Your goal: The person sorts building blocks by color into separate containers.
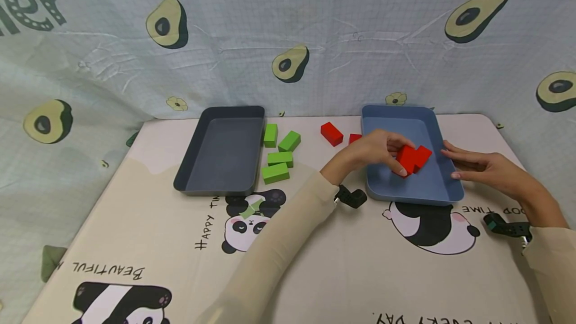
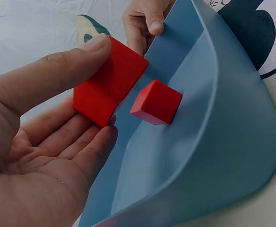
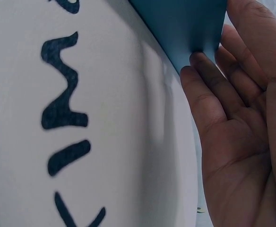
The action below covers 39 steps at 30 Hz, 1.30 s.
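My left hand [image 1: 380, 150] pinches a red block [image 2: 110, 80] between thumb and fingers, over the inside of the blue tray [image 1: 411, 195]. Another red block [image 2: 158, 102] lies on the tray floor, just right of the held one in the head view. My right hand [image 1: 495, 171] is at the tray's right side, its fingertips [image 3: 199, 78] against the outer wall and its fingers nearly straight. A red block [image 1: 331, 134] sits on the table left of the tray. Part of a further red block [image 1: 354, 138] shows beside the tray, partly hidden behind my left hand.
A dark grey tray [image 1: 219, 149] stands on the left of the table. Several green blocks [image 1: 276, 173] lie along its right side. A printed cloth with pandas covers the table [image 1: 342, 264], and an avocado-print curtain [image 1: 234, 64] hangs behind it.
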{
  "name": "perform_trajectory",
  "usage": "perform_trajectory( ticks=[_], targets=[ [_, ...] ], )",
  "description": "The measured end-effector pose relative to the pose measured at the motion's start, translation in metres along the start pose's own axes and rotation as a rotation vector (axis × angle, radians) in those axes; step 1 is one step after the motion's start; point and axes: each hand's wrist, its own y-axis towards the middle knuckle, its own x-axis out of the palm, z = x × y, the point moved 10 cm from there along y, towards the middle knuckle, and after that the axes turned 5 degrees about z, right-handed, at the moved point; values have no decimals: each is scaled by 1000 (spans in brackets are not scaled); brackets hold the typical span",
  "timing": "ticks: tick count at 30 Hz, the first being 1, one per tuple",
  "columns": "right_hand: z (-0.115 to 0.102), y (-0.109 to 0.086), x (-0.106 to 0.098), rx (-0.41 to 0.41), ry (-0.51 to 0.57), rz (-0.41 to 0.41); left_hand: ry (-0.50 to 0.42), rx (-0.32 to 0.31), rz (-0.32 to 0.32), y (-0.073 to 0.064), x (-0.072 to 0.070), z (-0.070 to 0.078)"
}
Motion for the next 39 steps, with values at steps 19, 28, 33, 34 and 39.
perform_trajectory(
  ticks=[19,28,33,34,39],
  targets=[
    [2,1,0,9,-22,-4,119,43,-8,13,1,10],
    [1,1,0,4,-19,-6,170,80,-49,20,4,13],
    [1,1,0,9,-18,-9,160,101,-93,24,5,15],
    [1,1,0,8,-17,-10,151,100,-103,25,4,15],
    [0,1,1,1,-8,-10,99,91,-139,28,-1,13]
  ],
)
